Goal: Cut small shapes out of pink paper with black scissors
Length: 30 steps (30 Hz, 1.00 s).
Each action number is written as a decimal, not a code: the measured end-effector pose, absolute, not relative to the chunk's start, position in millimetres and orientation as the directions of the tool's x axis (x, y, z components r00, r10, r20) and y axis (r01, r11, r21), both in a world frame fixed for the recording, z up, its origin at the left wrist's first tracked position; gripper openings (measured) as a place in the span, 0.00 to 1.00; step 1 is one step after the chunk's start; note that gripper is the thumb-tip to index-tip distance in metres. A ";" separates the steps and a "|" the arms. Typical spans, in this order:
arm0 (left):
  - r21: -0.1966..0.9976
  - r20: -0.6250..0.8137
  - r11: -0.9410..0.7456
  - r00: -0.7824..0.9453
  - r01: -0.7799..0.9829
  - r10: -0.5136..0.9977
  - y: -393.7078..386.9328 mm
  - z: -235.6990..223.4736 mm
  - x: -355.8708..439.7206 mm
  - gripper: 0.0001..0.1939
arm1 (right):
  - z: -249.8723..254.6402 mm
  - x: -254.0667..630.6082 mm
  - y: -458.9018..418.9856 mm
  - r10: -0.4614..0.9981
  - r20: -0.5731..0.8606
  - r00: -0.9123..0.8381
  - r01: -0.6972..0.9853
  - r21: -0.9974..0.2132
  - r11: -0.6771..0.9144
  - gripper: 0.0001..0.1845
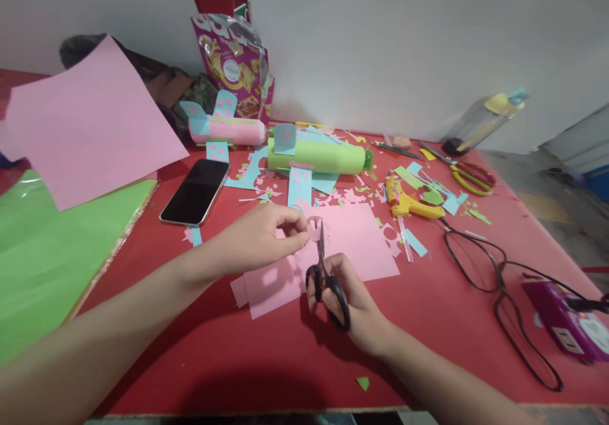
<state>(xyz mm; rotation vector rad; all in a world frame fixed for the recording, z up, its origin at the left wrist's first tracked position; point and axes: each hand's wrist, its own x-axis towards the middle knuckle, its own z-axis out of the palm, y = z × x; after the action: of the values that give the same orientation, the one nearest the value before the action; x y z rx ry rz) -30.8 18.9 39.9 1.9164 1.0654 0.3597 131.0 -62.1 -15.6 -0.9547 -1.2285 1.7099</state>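
Fingertips of my left hand (266,231) pinch a small piece of pink paper (314,229). Black-handled scissors (324,279) sit in my right hand (354,311), thumb and fingers through the loops. Their blades point away from me and meet the small pink piece; whether they are fully closed I cannot tell. Below both hands lie larger pink paper sheets (366,241) on the red table (228,361). Just beyond stands a lying green paper-covered tube (323,156) with blue paper wings, beside a similar pink tube (233,131).
A phone (196,191) lies left of the hands. Rightward are a yellow glue gun (409,202) with its cord, red-and-yellow scissors (469,174), a purple power box (566,320) and a clear bottle (485,120). A snack bag (235,66) stands behind. Paper scraps are scattered around.
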 end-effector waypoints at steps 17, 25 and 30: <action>0.812 -0.119 -0.270 0.598 0.518 0.793 19.1 42.0 -31.4 0.09 | -15.5 131.6 -61.3 0.904 -0.091 -0.417 -0.180 -0.967 -0.180 0.16; 0.764 -0.168 -0.282 0.600 0.581 0.782 20.9 45.1 -35.2 0.11 | -17.8 132.2 -60.8 0.891 -0.100 -0.444 -0.178 -0.964 -0.196 0.17; 0.740 -0.200 -0.292 0.611 0.607 0.766 23.2 48.3 -38.3 0.11 | -20.6 132.3 -61.1 0.884 -0.110 -0.454 -0.139 -0.972 -0.192 0.17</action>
<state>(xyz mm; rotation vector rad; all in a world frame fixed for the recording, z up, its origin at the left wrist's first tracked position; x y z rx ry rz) -38.3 23.2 48.3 2.0075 1.0825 0.2434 132.3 -61.1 -20.6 -0.9297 -1.3130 1.7427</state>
